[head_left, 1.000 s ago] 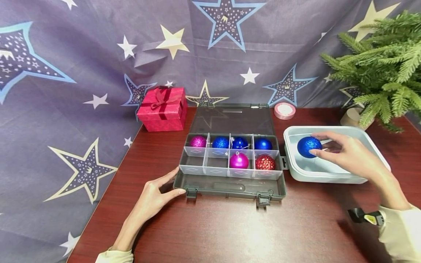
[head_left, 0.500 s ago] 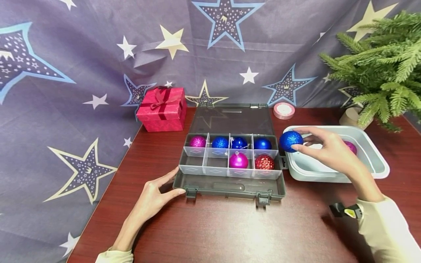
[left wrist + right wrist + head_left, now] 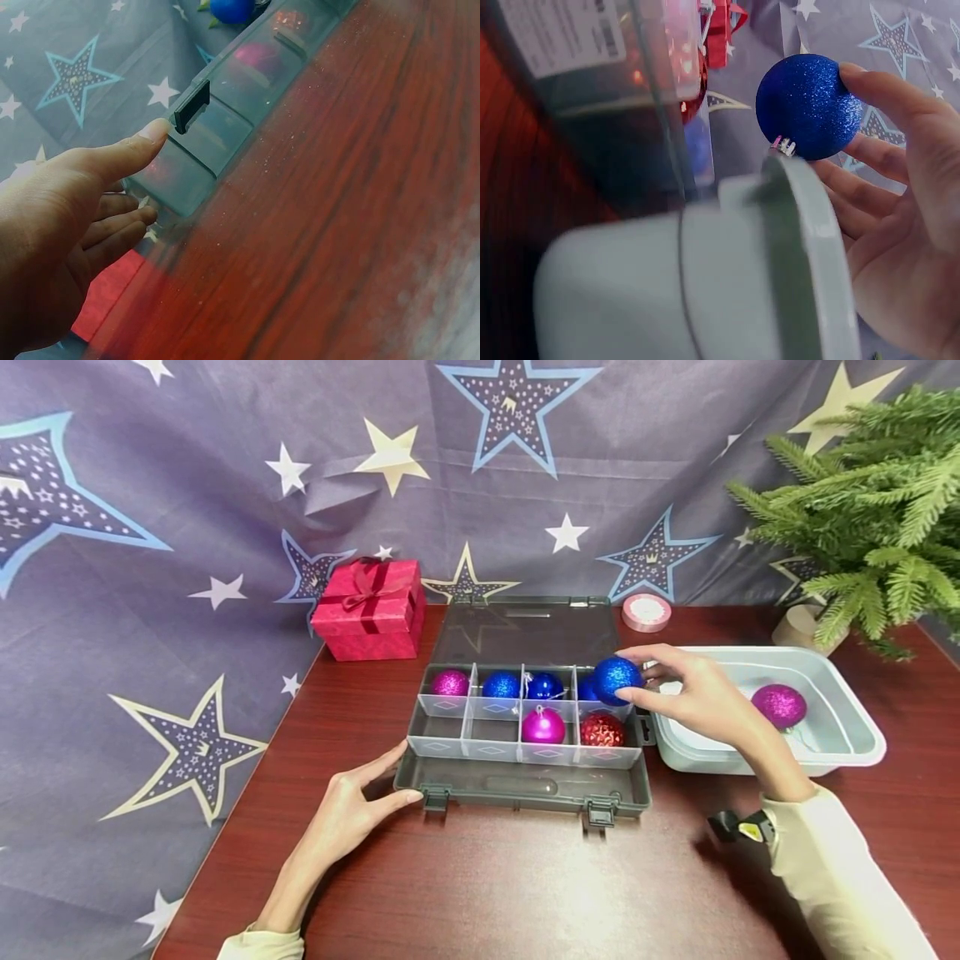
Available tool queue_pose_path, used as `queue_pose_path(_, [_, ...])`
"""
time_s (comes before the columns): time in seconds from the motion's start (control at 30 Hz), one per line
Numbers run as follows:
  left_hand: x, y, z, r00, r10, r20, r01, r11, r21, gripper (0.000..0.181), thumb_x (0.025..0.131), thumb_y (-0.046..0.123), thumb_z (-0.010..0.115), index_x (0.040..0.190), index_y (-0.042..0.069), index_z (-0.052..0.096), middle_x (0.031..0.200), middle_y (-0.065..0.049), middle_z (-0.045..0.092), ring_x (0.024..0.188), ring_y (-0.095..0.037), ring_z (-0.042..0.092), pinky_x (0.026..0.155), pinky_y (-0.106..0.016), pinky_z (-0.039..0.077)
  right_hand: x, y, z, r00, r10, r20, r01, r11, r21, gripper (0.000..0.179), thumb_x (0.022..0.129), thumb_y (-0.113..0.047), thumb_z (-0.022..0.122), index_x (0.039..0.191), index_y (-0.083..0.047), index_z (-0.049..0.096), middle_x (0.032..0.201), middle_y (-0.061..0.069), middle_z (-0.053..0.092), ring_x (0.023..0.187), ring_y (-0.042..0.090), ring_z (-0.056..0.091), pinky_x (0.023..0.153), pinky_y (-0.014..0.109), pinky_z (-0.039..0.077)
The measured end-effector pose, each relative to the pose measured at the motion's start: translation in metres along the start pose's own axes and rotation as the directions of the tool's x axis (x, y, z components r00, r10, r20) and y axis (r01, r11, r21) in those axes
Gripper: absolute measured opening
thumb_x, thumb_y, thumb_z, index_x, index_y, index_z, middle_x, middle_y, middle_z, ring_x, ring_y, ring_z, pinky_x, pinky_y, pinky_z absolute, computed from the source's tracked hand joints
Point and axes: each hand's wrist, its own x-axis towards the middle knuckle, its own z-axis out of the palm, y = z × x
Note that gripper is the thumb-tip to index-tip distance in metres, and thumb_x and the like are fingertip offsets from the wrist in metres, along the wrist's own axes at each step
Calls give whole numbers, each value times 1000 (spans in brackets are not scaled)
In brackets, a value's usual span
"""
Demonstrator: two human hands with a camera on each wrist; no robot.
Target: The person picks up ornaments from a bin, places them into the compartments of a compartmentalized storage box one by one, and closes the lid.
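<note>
My right hand (image 3: 701,693) pinches a glittery blue Christmas bauble (image 3: 617,681) between thumb and fingers, over the back right compartment of a divided plastic box (image 3: 480,777). In the right wrist view the bauble (image 3: 808,105) shows its silver cap low on the left. Beneath it, a blue bauble (image 3: 587,688) is partly hidden. Other baubles fill the back row; a pink bauble (image 3: 543,727) and a red one (image 3: 602,730) sit in the front row. My left hand (image 3: 345,810), fingers extended, touches the box's front left corner. In the left wrist view its thumb (image 3: 142,146) lies near a latch (image 3: 192,107).
A pale tub (image 3: 862,735) right of the box holds a glittery magenta bauble (image 3: 780,706). The box's lid (image 3: 525,635) lies open behind. A red gift box (image 3: 369,610), a ribbon roll (image 3: 647,612) and an artificial fir tree (image 3: 870,510) stand at the back.
My right hand has carried the blue bauble leftward from above the tub to over the box, uncovering the magenta bauble in the tub. The left hand has stayed at the corner.
</note>
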Motion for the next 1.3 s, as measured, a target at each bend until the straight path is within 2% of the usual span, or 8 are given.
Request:
queue_pose_path(0.17, [0, 1, 0, 1000, -3, -1, 3, 1000, 5, 70, 80, 31, 92, 145, 24, 64, 132, 0, 69, 119, -17, 65, 100, -14, 43, 9, -4, 13, 999, -20, 31, 19, 998, 53, 45, 90, -11, 82, 133, -6, 68, 117, 9, 72, 97, 22, 70, 85, 18, 53])
queue_pose_path(0.3, [0, 1, 0, 1000, -7, 1, 7, 1000, 16, 71, 80, 32, 92, 145, 25, 64, 131, -1, 69, 119, -17, 65, 99, -14, 43, 16, -8, 23, 998, -41, 54, 38, 998, 56, 45, 89, -12, 84, 131, -7, 69, 117, 8, 72, 95, 21, 71, 83, 26, 57])
queue_pose_path(0.47, [0, 1, -1, 1000, -3, 1, 3, 1000, 23, 71, 80, 32, 92, 145, 24, 64, 131, -2, 69, 118, -17, 66, 99, -14, 44, 25, -14, 34, 995, -59, 80, 54, 996, 67, 48, 88, -14, 85, 132, -8, 69, 122, 10, 71, 97, 26, 72, 86, 44, 59])
queue_pose_path(0.57, [1, 2, -1, 1000, 3, -1, -3, 1000, 29, 71, 80, 31, 92, 145, 23, 64, 131, -1, 69, 118, -17, 66, 99, -14, 43, 30, -18, 39, 994, -53, 98, 45, 996, 82, 49, 88, -16, 85, 134, -9, 68, 125, 12, 70, 100, 29, 72, 88, 49, 58])
queue_pose_path(0.9, [1, 3, -1, 1000, -6, 1, 6, 1000, 27, 71, 80, 32, 92, 145, 23, 64, 131, -1, 69, 118, -17, 66, 99, -14, 43, 47, -33, 56, 985, -86, 151, 68, 990, 122, 52, 88, -18, 85, 136, -8, 67, 128, 10, 69, 104, 28, 71, 91, 48, 57])
queue_pose_path(1.13, [1, 2, -1, 1000, 4, -3, -4, 999, 41, 70, 80, 31, 92, 144, 23, 64, 132, 1, 68, 119, -18, 65, 99, -13, 43, 59, -46, 65, 968, -135, 211, 108, 985, 131, 54, 89, -18, 85, 137, -3, 64, 129, 12, 67, 107, 28, 70, 92, 44, 57])
queue_pose_path(1.3, [1, 2, 0, 1000, 2, -3, -2, 999, 36, 70, 80, 31, 92, 144, 24, 64, 131, 1, 69, 119, -18, 65, 99, -13, 43, 68, -53, 72, 956, -156, 249, 132, 985, 111, 51, 90, -20, 83, 135, -5, 65, 128, 12, 67, 107, 28, 70, 92, 42, 58])
